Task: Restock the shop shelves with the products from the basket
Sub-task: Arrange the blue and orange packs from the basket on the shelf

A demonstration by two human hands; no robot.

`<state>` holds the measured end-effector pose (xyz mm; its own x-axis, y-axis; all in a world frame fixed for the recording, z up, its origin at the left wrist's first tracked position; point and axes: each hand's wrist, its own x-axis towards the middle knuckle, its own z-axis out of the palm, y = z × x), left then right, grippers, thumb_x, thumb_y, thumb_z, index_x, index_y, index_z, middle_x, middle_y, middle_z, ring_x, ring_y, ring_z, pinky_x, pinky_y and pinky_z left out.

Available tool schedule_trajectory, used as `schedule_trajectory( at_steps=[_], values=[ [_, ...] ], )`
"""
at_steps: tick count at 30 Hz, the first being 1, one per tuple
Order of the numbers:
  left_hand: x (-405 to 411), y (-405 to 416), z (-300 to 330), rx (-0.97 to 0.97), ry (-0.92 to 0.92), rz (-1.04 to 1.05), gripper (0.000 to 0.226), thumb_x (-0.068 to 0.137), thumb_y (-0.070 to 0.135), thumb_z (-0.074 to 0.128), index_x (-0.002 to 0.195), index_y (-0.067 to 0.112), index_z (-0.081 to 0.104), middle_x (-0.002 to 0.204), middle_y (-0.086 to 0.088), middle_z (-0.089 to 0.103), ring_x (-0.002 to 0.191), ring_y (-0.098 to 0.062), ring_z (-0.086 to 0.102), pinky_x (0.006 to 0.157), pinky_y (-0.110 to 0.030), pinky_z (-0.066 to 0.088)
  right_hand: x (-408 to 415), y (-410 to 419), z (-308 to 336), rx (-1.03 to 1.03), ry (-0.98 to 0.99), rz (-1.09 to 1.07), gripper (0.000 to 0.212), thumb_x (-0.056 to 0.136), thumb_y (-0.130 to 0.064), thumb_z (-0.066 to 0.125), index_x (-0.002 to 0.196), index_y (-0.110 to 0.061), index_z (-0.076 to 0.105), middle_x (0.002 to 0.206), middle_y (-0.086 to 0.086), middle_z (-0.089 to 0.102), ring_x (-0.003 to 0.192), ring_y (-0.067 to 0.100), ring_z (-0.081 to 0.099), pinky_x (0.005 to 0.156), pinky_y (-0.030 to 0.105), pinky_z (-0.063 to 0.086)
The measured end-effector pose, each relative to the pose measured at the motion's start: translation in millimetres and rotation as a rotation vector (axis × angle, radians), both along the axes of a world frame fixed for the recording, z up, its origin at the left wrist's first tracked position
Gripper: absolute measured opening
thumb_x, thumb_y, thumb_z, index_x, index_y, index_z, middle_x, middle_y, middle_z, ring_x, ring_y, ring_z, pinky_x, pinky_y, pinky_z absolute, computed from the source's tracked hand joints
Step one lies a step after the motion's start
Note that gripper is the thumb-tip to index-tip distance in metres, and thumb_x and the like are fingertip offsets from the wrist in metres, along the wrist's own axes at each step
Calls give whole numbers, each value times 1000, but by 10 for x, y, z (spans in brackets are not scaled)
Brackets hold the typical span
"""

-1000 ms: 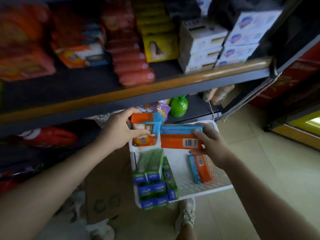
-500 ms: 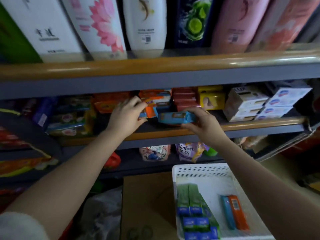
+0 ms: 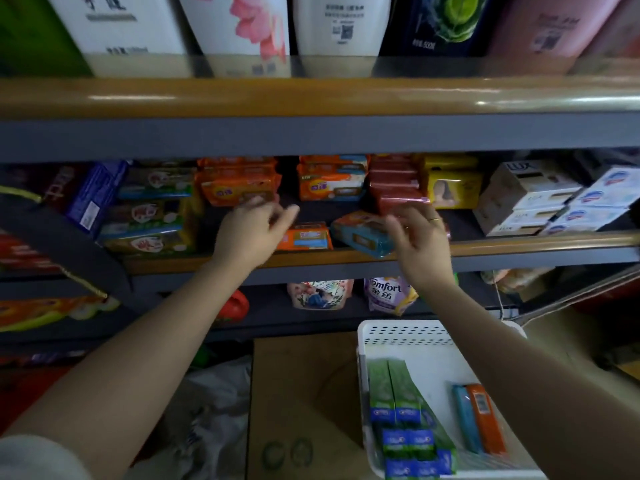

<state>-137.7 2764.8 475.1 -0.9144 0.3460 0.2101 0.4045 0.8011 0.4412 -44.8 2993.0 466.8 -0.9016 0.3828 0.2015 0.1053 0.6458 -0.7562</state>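
Two orange and blue soap packs lie on the middle shelf (image 3: 346,256): one (image 3: 306,236) lies flat, the other (image 3: 360,235) tilted to its right. My left hand (image 3: 254,225) hovers just left of the first pack, fingers loosely spread, holding nothing. My right hand (image 3: 417,237) is blurred beside the second pack with relaxed fingers, off it. The white basket (image 3: 408,332) stands on the floor at the lower right. Green and blue boxes (image 3: 405,420) and an orange and blue pack (image 3: 479,415) lie in it.
Stacks of orange packs (image 3: 239,183), red packs (image 3: 394,183), yellow boxes (image 3: 452,187) and white soap boxes (image 3: 530,195) fill the back of the middle shelf. Tall bottles (image 3: 341,26) stand on the top shelf. A cardboard box (image 3: 301,403) sits left of the basket, refill pouches (image 3: 389,294) below.
Both hands lifted the two packs from the basket to the middle shelf, set them down and let go. The hands now draw back from the packs.
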Motion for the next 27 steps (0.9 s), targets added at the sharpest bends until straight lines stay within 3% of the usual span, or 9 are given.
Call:
schedule_trajectory(
  at_steps=[4, 7, 10, 13, 15, 17, 20, 24, 27],
  values=[
    [-170, -19, 39, -364, -393, 286, 70, 88, 64, 25, 109, 7, 58, 109, -16, 62, 100, -34, 58, 74, -35, 46, -144, 124, 65, 127, -306, -241, 51, 86, -53, 49, 103, -5, 58, 106, 16, 61, 96, 32, 54, 72, 36, 44],
    [-220, 68, 51, -217, -686, 334, 76, 84, 68, 37, 128, 7, 48, 130, -16, 53, 115, -33, 51, 86, -36, 41, -229, 162, 112, 118, -562, -168, 65, 79, -66, 48, 94, -5, 60, 82, 12, 65, 73, 28, 58, 61, 31, 41],
    [-186, 98, 67, 54, -812, 390, 71, 82, 58, 53, 128, 4, 47, 127, -14, 54, 113, -31, 52, 82, -34, 38, -265, 93, 117, -246, -546, -101, 56, 73, -56, 67, 104, -10, 59, 87, 9, 68, 64, 19, 63, 50, 24, 45],
    [-132, 54, 5, 370, -735, 313, 49, 84, 43, 60, 118, 7, 55, 117, -8, 61, 98, -21, 56, 83, -30, 42, -246, 42, 119, -611, -452, -84, 41, 74, -27, 76, 107, -11, 58, 108, 13, 68, 80, 21, 67, 60, 33, 55],
    [-81, 17, 18, 526, -646, 230, 41, 84, 31, 65, 119, 12, 55, 112, -3, 62, 98, -16, 57, 85, -28, 45, -213, 77, 165, -627, -373, -87, 21, 74, -17, 76, 89, -17, 62, 105, 12, 69, 86, 25, 67, 75, 43, 58],
    [-36, 2, 67, 582, -577, 182, 45, 81, 22, 68, 122, 13, 50, 106, 2, 60, 94, -10, 58, 81, -22, 46, -185, 170, 220, -547, -290, -77, 18, 72, -14, 77, 80, -22, 63, 99, 9, 69, 93, 29, 67, 84, 48, 55],
    [8, 32, 120, 622, -480, 107, 49, 79, 14, 71, 122, 14, 47, 98, 9, 60, 96, -12, 60, 80, -20, 48, -137, 273, 304, -483, -196, -69, 24, 75, -10, 75, 94, -18, 63, 98, 7, 66, 96, 30, 66, 86, 44, 55],
    [107, 170, 291, 647, -217, 119, 60, 72, 17, 77, 125, 12, 49, 114, -2, 61, 99, -11, 58, 84, -24, 46, -71, 316, 348, -534, -115, -86, 26, 80, -12, 70, 103, -15, 56, 95, 0, 64, 89, 19, 65, 73, 31, 56],
    [212, 228, 420, 332, 139, 77, 55, 69, 20, 79, 118, 10, 55, 114, -11, 63, 101, -23, 58, 84, -34, 45, -70, 303, 358, -586, -78, -109, 27, 81, -12, 69, 105, -12, 57, 98, 3, 65, 82, 13, 65, 63, 22, 56]
  ],
)
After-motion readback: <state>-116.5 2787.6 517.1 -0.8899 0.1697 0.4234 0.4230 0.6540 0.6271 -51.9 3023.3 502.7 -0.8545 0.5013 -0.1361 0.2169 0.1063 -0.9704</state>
